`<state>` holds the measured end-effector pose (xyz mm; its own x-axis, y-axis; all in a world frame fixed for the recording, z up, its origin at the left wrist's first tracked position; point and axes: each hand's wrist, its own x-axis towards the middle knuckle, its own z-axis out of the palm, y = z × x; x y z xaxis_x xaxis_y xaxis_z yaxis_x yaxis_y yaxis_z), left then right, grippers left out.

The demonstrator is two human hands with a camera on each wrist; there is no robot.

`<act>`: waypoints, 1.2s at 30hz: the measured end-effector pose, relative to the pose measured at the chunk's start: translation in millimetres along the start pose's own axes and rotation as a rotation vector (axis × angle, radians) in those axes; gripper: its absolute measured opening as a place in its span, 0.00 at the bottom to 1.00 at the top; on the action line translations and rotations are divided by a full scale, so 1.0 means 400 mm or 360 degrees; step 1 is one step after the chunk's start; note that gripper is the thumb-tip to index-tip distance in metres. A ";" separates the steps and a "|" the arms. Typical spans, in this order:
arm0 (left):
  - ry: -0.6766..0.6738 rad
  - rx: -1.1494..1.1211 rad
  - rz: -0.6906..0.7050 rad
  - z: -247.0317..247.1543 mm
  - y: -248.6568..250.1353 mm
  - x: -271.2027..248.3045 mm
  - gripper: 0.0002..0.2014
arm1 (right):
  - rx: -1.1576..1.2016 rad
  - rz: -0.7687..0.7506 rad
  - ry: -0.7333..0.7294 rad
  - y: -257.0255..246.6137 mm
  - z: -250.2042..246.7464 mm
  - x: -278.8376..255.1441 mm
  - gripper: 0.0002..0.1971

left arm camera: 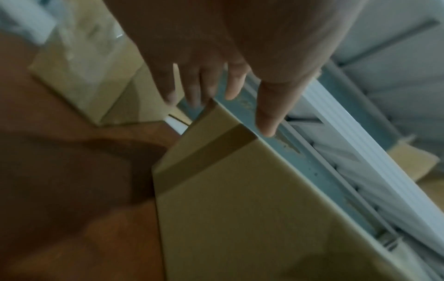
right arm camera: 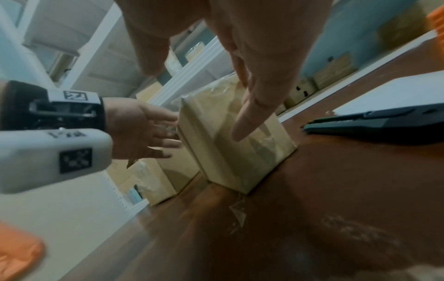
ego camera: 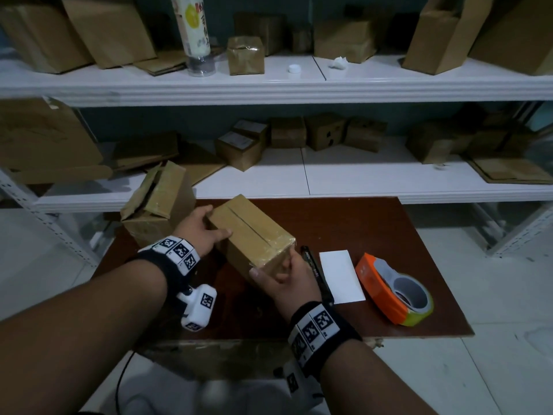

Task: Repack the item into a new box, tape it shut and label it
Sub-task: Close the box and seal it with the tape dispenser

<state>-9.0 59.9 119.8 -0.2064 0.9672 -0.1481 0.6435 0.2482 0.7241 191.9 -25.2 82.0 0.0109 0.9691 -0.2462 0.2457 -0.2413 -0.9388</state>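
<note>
1. The taped brown cardboard box [ego camera: 248,229] is lying between the hands.
2. The left hand [ego camera: 199,227], fingers spread, is steadying its far end; the right hand [ego camera: 288,274] is pressing straight fingers on the near end, seemingly smoothing tape.
3. Labelling is coming next: the white rectangular paper label [ego camera: 341,277], just right of the right hand, needs picking up.

Taped box [right arm camera: 230,148] on worktop [right arm camera: 336,190]. Right hand [right arm camera: 240,38] above, straight fingers [right arm camera: 254,114] touching its near end. Left hand [right arm camera: 141,131] flat against its side. Second box [right arm camera: 163,180] behind. Black pen [right arm camera: 384,121] just beside white label [right arm camera: 396,91].
</note>
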 end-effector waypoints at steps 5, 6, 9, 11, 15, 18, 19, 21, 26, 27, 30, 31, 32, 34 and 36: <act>0.0263 0.0040 -0.0002 0.011 -0.054 -0.051 0.18 | -0.0007 -0.0034 0.0083 -0.013 -0.035 0.018 0.45; 0.0287 0.0051 0.0022 0.013 -0.064 -0.077 0.15 | -0.0056 0.0005 0.0124 -0.017 -0.043 0.023 0.44; 0.0241 0.0225 0.0138 0.021 -0.085 -0.160 0.10 | -0.0208 0.0107 0.0235 -0.007 -0.053 0.040 0.46; 0.0241 0.0341 0.0282 0.022 -0.097 -0.186 0.11 | -0.0223 0.0141 0.0291 -0.005 -0.054 0.040 0.47; 0.0365 0.0626 0.0532 -0.004 -0.086 -0.165 0.13 | -0.0229 0.0222 0.0382 0.004 -0.055 0.039 0.48; -0.0084 0.0774 0.0760 -0.013 -0.069 -0.137 0.27 | -0.0109 0.0217 0.0351 0.011 -0.055 0.038 0.48; -0.0230 0.0857 0.0814 -0.013 -0.068 -0.129 0.30 | -0.0017 0.0215 0.0326 0.010 -0.056 0.036 0.47; -0.0308 0.1127 0.0810 -0.014 -0.063 -0.123 0.33 | 0.0074 0.0184 0.0312 -0.003 -0.061 0.027 0.41; -0.0182 0.1370 0.0650 -0.018 -0.012 -0.149 0.39 | 0.0074 0.0097 0.0398 -0.009 -0.081 0.013 0.30; -0.0174 0.1406 0.0648 -0.016 -0.003 -0.155 0.40 | 0.0034 0.0100 0.0391 -0.001 -0.083 0.012 0.27; -0.0128 0.1538 0.0717 -0.005 0.021 -0.174 0.41 | -0.0058 0.0114 0.0333 0.021 -0.080 0.010 0.18; -0.0119 0.1562 0.0748 -0.001 0.025 -0.178 0.40 | -0.0043 0.0126 0.0307 0.024 -0.074 0.008 0.19; -0.0141 0.1561 0.0762 0.002 0.026 -0.180 0.39 | -0.0034 0.0137 0.0274 0.026 -0.070 0.004 0.20; -0.0275 0.1427 0.0728 0.001 0.015 -0.174 0.36 | -0.0074 0.0101 0.0237 0.026 -0.063 -0.002 0.21; -0.0375 0.1312 0.0683 -0.007 -0.003 -0.170 0.35 | -0.0064 0.0047 0.0252 0.023 -0.066 -0.003 0.23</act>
<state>2.2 -6.2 130.9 0.2634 0.9482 -0.1774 0.9646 -0.2568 0.0595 219.7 -27.2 80.2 0.1705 0.9582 -0.2297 0.2813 -0.2708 -0.9206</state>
